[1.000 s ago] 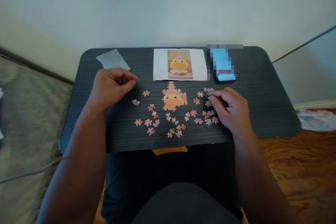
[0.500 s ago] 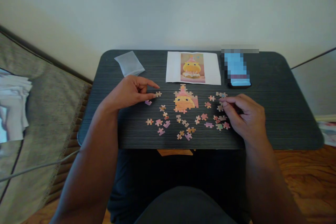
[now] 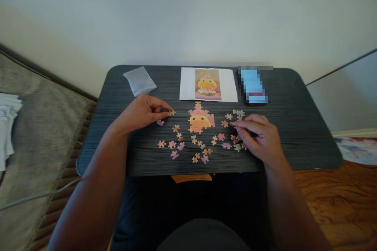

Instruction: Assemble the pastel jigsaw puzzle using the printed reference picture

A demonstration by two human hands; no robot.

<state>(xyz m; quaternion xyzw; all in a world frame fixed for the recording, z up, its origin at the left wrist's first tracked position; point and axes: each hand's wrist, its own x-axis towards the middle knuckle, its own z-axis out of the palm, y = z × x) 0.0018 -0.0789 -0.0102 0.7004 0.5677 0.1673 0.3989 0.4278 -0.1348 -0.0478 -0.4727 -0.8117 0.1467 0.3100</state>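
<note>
My left hand [image 3: 146, 110] pinches a small pale puzzle piece [image 3: 172, 113] between thumb and index finger, left of the partly joined puzzle [image 3: 201, 119]. That puzzle shows a yellow character with a pink pointed hat. A purple piece [image 3: 160, 122] lies under the left fingers. On the other side, my right hand [image 3: 259, 135] hovers low over loose pieces, thumb and index tip close together; what they hold, if anything, cannot be made out. A reddish piece [image 3: 224, 124] lies just left of these fingertips. Several loose pieces are scattered in front of the joined part, among them a pink one [image 3: 172, 144].
Behind the puzzle lies a white sheet with a printed picture [image 3: 207, 84]. A clear plastic bag [image 3: 140, 81] is at the back left, and a phone [image 3: 253, 85] with a blurred screen at the back right. The dark table [image 3: 303, 133] stands against a wall.
The whole view has shifted, so the table appears lower and further left. My right fingertips have moved left towards the reddish piece. My left hand has closed on the pale puzzle piece.
</note>
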